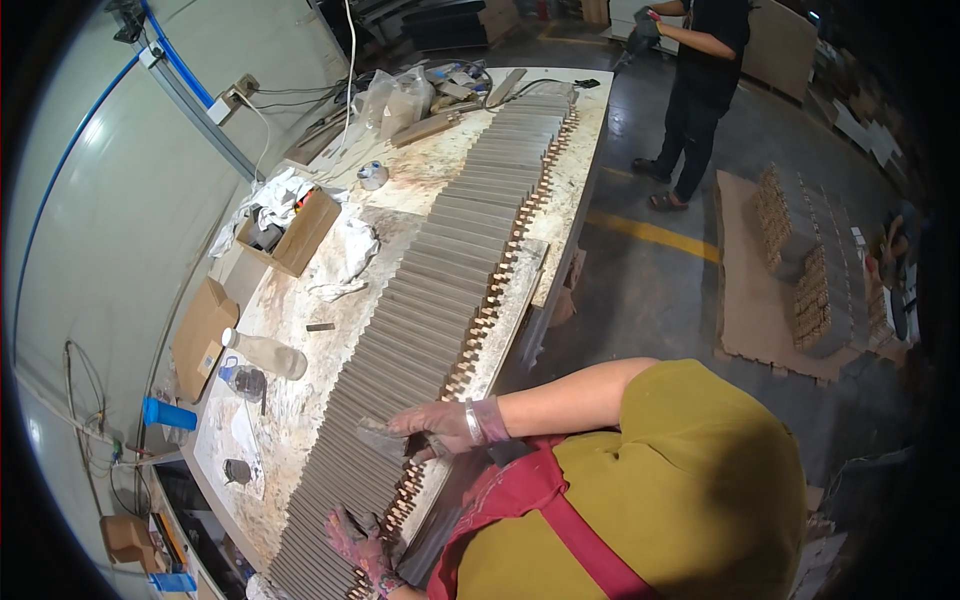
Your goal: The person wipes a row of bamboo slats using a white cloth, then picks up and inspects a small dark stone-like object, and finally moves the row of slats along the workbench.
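Observation:
A long row of grey-brown wooden strips (410, 300) lies side by side along the table, with pale dowel-like pegs (487, 308) sticking out of their right-hand ends. My right hand (450, 426), in a stained glove, is closed on a flat grey piece (380, 437) held against the strips; its exact kind is unclear. Lower down, my left hand (360, 550), gloved in a patterned pinkish fabric, rests on the strips near their pegged ends with its fingers apart.
On the stained table (300, 340) stand a cardboard box (305, 235) with rags, a clear bottle (270, 355), a dark-filled jar (245, 382) and a tape roll (372, 176). A blue cup (168, 414) is at the left edge. Beyond, another person (695, 100) stands near stacked pieces (810, 300).

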{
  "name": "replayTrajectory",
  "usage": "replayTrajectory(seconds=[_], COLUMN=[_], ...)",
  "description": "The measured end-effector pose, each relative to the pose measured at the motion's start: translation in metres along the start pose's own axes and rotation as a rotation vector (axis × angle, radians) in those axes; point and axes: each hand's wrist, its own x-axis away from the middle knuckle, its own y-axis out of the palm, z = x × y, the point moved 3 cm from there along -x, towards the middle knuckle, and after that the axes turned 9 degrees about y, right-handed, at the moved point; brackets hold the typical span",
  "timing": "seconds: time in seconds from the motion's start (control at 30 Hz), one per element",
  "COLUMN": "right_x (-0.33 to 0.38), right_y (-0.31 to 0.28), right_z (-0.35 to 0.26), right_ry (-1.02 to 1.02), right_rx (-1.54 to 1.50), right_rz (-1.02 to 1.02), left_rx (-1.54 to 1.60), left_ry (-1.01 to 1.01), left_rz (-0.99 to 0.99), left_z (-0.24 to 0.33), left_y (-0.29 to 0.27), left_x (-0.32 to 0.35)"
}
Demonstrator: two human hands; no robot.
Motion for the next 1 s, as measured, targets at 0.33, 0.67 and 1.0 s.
replayTrajectory(seconds=[0.33,0.67,1.0], right_x=[0.003,-0.015,-0.028], right_y=[-0.019,-0.010,-0.013], right_z=[0.006,0.017,0.030], right_ry=[0.031,0.141,0.161], right_rx=[0.002,0.078,0.050], right_rz=[0.032,-0.012,-0.049], left_rx=[-0.024,-0.001,0.058], left_ry=[-0.074,-0.103,-0.092], left_rz=[-0.040,-0.015,0.038], left_z=[0.010,0.011,0.008], left_y=[-0.004,-0.008,-0.001], left_x=[-0.005,-0.001,-0.001])
